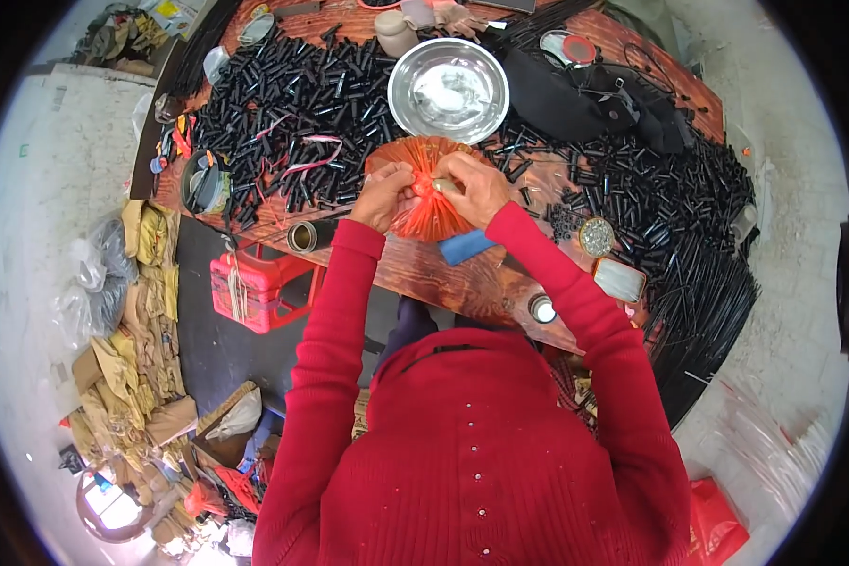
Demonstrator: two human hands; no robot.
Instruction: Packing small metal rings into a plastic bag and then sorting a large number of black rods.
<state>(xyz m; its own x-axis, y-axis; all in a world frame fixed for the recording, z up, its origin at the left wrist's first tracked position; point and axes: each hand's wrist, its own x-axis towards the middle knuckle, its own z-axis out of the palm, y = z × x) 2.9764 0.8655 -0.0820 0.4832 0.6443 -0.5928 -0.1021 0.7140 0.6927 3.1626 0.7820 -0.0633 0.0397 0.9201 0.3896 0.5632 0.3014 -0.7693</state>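
Note:
An orange-red plastic bag (431, 223) is bunched together in front of me at the near edge of the wooden table, its pleats fanning out from a gathered neck. My left hand (384, 197) pinches the gathered plastic from the left side. From the right, my right hand (481, 191) grips the same bunch, thumb and fingers closed on it. What the bag contains, if anything, cannot be made out. A flat blue piece (466, 247) lies just below my right hand. Right behind the bag stands a shiny metal basin (404, 68).
Heaps of short black tubes (283, 90) cover the table left and right. A black cloth item (561, 102) lies right of the basin. Long thin black rods (698, 307) hang over the right edge. An open tin (302, 238) stands near my left forearm; a red stool (239, 294) is below.

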